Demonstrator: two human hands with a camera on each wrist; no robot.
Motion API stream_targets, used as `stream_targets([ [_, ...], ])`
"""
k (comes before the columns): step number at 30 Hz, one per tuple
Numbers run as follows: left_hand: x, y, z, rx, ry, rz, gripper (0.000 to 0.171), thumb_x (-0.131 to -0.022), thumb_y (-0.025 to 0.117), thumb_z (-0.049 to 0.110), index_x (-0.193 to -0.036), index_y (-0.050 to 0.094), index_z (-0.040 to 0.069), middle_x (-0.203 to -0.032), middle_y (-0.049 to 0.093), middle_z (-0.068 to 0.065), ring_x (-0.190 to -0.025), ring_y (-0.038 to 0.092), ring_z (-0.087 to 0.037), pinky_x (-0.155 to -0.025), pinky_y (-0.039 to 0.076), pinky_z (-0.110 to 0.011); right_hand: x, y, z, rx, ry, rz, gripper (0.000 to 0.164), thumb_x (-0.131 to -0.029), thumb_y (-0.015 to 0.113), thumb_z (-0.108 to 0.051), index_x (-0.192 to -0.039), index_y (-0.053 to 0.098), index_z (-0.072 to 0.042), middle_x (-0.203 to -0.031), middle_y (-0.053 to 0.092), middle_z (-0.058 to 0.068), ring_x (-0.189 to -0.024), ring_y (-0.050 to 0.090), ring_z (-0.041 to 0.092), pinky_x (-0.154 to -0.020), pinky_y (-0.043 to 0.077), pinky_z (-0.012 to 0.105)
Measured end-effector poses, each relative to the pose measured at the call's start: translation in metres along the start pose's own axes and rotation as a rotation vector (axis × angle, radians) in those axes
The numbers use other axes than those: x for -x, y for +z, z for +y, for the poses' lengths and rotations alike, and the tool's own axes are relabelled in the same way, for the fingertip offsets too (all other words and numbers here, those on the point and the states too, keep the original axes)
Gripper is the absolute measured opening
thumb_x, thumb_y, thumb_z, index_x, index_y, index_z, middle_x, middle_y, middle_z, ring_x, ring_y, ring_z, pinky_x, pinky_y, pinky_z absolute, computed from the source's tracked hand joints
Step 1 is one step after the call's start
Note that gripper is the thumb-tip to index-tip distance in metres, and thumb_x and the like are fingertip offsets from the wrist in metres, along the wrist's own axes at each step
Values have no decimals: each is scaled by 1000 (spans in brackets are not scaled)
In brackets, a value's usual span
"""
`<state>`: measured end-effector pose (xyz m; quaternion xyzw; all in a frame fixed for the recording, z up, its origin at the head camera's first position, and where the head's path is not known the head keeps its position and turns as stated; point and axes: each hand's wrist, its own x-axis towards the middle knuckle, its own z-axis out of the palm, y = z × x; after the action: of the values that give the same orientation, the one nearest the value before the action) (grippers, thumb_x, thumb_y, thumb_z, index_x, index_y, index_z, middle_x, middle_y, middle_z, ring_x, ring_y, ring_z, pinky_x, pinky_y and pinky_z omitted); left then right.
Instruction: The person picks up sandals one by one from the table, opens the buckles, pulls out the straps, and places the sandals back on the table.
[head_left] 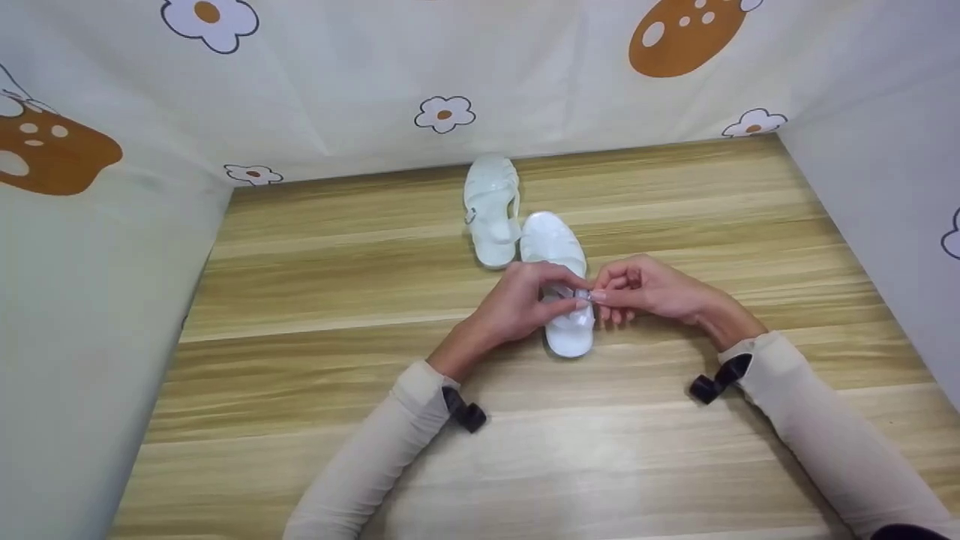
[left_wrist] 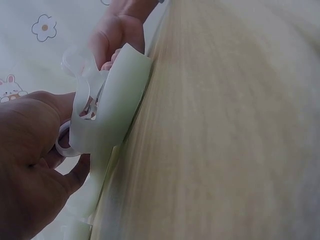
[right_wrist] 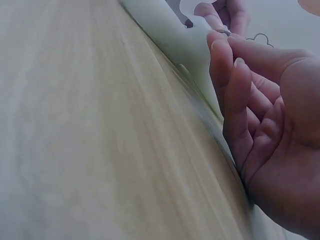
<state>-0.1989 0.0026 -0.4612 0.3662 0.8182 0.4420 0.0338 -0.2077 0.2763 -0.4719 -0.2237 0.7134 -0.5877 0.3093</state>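
Observation:
A white jelly sandal (head_left: 553,238) lies sole down on the wooden surface, its heel toward me. My left hand (head_left: 516,301) reaches over it from the left, thumb and index finger pinching the ankle strap beside a small metal buckle (head_left: 583,295). From the right, my right hand (head_left: 651,289) pinches the strap at the buckle between thumb and index finger, its other fingers loosely curled. In the left wrist view, the sandal's pale heel (left_wrist: 125,90) stands between both hands. My right fingertips (right_wrist: 222,42) meet the strap in the right wrist view; the strap's end is mostly hidden.
Another white sandal (head_left: 491,187) lies just beyond and to the left, close to the first one's toe. A wood-grain surface (head_left: 315,390) spreads around them. Pale patterned sheeting (head_left: 360,82) rises at the back, with walls at both sides.

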Motion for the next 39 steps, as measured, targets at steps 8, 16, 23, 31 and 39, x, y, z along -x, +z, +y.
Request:
stream_targets([
  [8,-1,1,-1,7,-3,6,20,-97,83,18,-117,83,16,-116,84,2,-115,75,-9,-105,57,-25,1,-6,1,-59,16,-39,26,-108,67,-14,-118,68,10,-97,81,13,-75,76,17,-60,61,25],
  [16,-1,2,-1,15,-20,0,20,-97,83,16,-116,83,16,-118,83,2,-117,74,-11,-107,55,-26,-1,-3,4,-27,-16,-21,25,-107,69,-15,-114,68,9,-92,79,9,-74,74,16,-61,61,25],
  [23,-1,1,2,7,-27,-8,20,-97,83,17,-116,83,15,-119,83,0,-119,74,-12,-108,55,-26,-1,-2,2,-20,-18,-20,23,-107,68,-13,-113,67,9,-90,79,7,-74,73,16,-62,59,24],
  [31,-1,0,2,-4,-19,-16,20,-97,83,18,-117,83,15,-118,82,1,-118,74,-12,-108,55,-27,0,-2,2,-29,-25,-22,22,-107,68,-12,-116,67,8,-92,79,7,-75,73,16,-63,60,24],
  [39,-1,0,2,-5,1,-3,21,-96,84,17,-117,83,14,-117,83,1,-117,74,-12,-108,55,-26,0,-2,2,-18,-52,-44,19,-108,65,-10,-115,66,8,-93,78,5,-77,72,14,-62,58,24],
])
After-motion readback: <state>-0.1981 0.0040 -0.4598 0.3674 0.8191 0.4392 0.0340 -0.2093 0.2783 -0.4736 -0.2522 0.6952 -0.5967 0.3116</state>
